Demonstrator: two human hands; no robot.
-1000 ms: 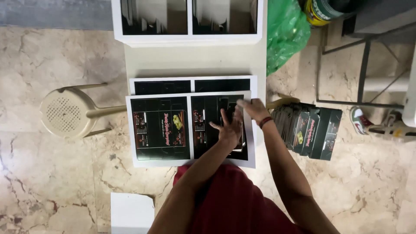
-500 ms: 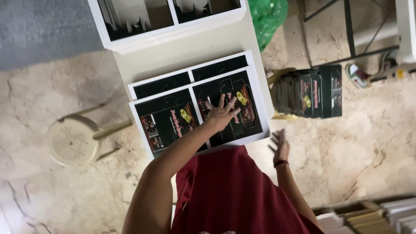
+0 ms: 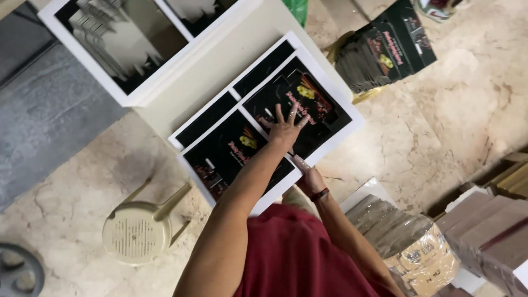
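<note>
Two large black printed sheets with white borders lie side by side on a white table (image 3: 220, 71). My left hand (image 3: 286, 125) is spread flat, fingers apart, on the right sheet (image 3: 324, 110). The left sheet (image 3: 225, 157) lies partly under my forearm. My right hand (image 3: 309, 177), with a dark band on its wrist, reaches the near white edge of the sheets with its fingertips. Whether it grips the edge is not clear. More black sheets (image 3: 212, 118) show from under the top pair.
A white compartmented box (image 3: 126, 52) with pale folded pieces stands at the table's far end. A stack of flat black cartons (image 3: 385, 52) lies on the marble floor. A cream plastic stool (image 3: 137, 231), a plastic-wrapped bundle (image 3: 418, 247) and stacked boxes (image 3: 489, 231) surround me.
My head has turned, so the table now sits tilted in view. My right hand came back from out beside the table to the sheet's near edge. My left hand stays flat on the sheet.
</note>
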